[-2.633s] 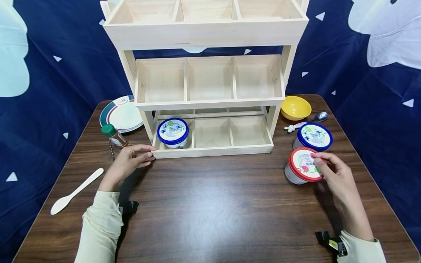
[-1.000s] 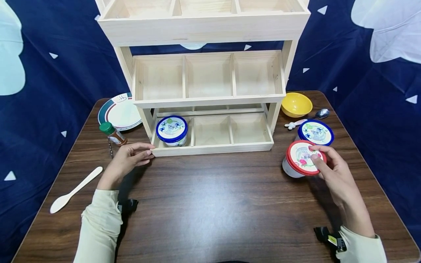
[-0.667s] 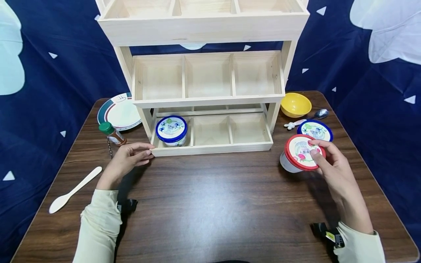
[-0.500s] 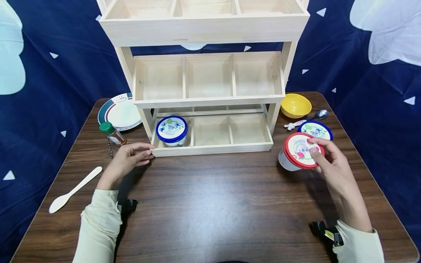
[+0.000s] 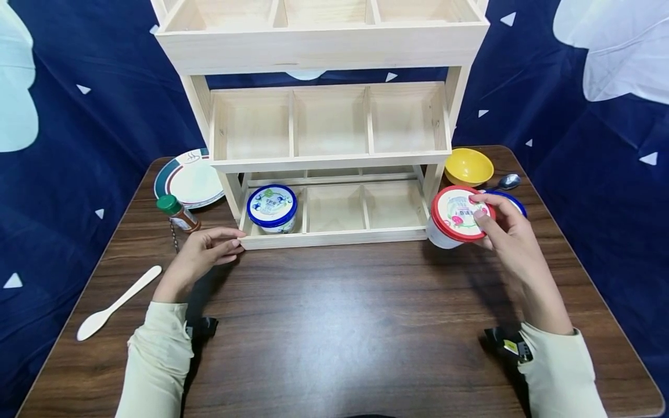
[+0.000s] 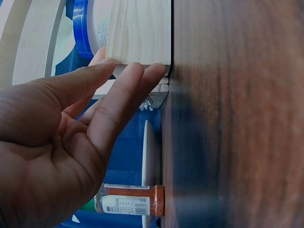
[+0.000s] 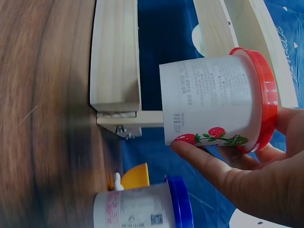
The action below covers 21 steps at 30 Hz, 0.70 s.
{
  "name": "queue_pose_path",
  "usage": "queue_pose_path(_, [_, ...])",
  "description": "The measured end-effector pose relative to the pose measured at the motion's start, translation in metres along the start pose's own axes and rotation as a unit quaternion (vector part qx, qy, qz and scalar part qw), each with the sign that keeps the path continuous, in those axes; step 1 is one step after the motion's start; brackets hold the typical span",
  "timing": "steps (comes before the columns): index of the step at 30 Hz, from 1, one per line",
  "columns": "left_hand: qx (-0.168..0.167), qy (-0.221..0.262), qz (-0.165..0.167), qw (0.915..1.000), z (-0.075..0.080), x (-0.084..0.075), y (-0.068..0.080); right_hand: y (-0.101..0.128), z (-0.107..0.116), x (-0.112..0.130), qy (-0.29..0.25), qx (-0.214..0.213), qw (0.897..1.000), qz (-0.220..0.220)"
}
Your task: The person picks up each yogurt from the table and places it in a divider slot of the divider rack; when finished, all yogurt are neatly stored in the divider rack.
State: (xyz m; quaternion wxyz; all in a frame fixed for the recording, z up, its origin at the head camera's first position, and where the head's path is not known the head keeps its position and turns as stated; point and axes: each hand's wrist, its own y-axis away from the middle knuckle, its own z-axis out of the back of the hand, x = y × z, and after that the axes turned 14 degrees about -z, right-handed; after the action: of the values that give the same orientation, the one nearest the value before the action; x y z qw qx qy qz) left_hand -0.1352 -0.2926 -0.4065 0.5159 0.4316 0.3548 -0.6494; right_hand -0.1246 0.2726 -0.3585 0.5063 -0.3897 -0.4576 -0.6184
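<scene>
My right hand (image 5: pixel 514 247) grips a white tub with a red lid (image 5: pixel 457 217), strawberries printed on its side. In the right wrist view this tub (image 7: pixel 213 99) is off the table, tilted, near the right end of the wooden rack's bottom tier. Behind the hand, mostly covered, stands a blue-lidded tub (image 5: pixel 514 201) on the table. Another blue-lidded tub (image 5: pixel 272 206) sits in the left compartment of the bottom tier (image 5: pixel 337 237). My left hand (image 5: pixel 195 261) touches that tier's left front corner with extended fingertips, as the left wrist view also shows.
The rack's upper tiers (image 5: pixel 331 157) overhang the bottom one. Left lie plates (image 5: pixel 195 180), a green-capped spice jar (image 5: pixel 180 213) and a white spoon (image 5: pixel 119 303). At the right are a yellow bowl (image 5: pixel 468 166) and a metal spoon (image 5: pixel 508 182).
The right hand has lifted the red-lidded tub and carried it left and away from the table's front, towards the rack. The left hand stays at the rack's corner.
</scene>
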Motion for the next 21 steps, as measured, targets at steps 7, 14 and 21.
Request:
queue_pose_path(7, [-0.003,0.000,0.001,1.0000,-0.001,-0.003,0.001,-0.006,-0.011,0.014,0.039,-0.004,0.999,0.020])
queue_pose_path(14, [-0.002,-0.002,0.006,1.0000,-0.001,-0.004,0.001,-0.014,-0.024,0.026,0.041,0.011,0.998,0.047])
queue_pose_path(21, [-0.002,-0.002,0.005,1.0000,-0.001,-0.003,0.001,-0.023,-0.033,0.029,0.023,0.030,0.999,0.025])
